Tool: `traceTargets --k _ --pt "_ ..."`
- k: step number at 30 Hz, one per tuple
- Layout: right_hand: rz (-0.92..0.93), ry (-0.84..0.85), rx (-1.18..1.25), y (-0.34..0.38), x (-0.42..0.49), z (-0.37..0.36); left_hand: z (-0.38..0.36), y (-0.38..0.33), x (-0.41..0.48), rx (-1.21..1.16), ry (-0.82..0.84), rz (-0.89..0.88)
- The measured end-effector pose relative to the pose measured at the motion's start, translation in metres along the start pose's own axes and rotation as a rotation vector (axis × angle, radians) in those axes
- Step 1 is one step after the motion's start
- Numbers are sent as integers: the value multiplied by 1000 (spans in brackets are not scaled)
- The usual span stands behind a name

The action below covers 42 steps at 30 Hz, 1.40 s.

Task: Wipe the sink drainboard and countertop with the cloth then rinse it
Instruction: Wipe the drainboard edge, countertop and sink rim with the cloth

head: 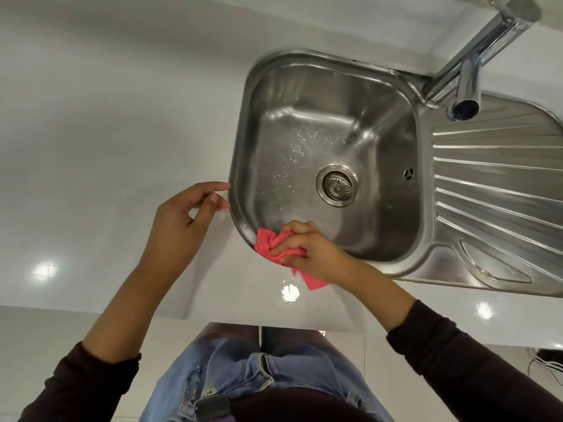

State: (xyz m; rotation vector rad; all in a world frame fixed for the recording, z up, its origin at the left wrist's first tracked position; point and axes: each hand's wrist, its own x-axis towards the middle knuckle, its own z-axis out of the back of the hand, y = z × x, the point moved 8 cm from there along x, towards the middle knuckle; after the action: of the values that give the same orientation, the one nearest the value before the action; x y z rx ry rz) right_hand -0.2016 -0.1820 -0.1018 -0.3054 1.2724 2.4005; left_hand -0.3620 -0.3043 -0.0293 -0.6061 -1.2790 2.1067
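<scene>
A pink cloth [268, 242] is bunched in my right hand [307, 249], pressed on the front-left rim of the steel sink [243, 138]. One corner of the cloth trails onto the white countertop [106, 132] below my wrist. My left hand [182, 220] hovers over the countertop just left of the sink rim, fingers loosely curled and apart, holding nothing. The ribbed drainboard [493, 184] lies to the right of the basin. The chrome faucet [466, 83] stands at the back right, its spout over the basin's corner, with no water running.
The basin holds scattered water drops and a drain strainer [336, 184]. The countertop's front edge [213, 318] runs just below my hands. Some cables [548, 360] lie on the floor at the lower right.
</scene>
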Motion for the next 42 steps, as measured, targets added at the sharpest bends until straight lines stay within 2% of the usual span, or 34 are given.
traceTargets --k 13,18,19,22,24,29,35,39,42 --pt "-49 -256 287 25 64 -10 10 4 21 10 -37 -18" --pt "-105 -274 388 25 88 1 11 1 32 7 -34 -18" --pt "-131 -279 366 22 93 5 11 0 34 8 -28 -15" --pt "-272 -361 81 1 101 27 10 -3 41 3 -15 -22" --pt "-336 -406 114 -13 94 46 9 -7 48 3 1 -42" --pt "-280 -580 152 -32 43 111 -9 -24 72 1 92 -117" --pt "-359 -872 -27 -79 -25 205 -49 -51 99 -3 179 -210" --pt "-472 -954 -85 -132 -33 263 -80 -70 113 -3 201 -220" --pt "-427 -1075 -153 -159 -30 291 -97 -79 121 -11 178 -212"
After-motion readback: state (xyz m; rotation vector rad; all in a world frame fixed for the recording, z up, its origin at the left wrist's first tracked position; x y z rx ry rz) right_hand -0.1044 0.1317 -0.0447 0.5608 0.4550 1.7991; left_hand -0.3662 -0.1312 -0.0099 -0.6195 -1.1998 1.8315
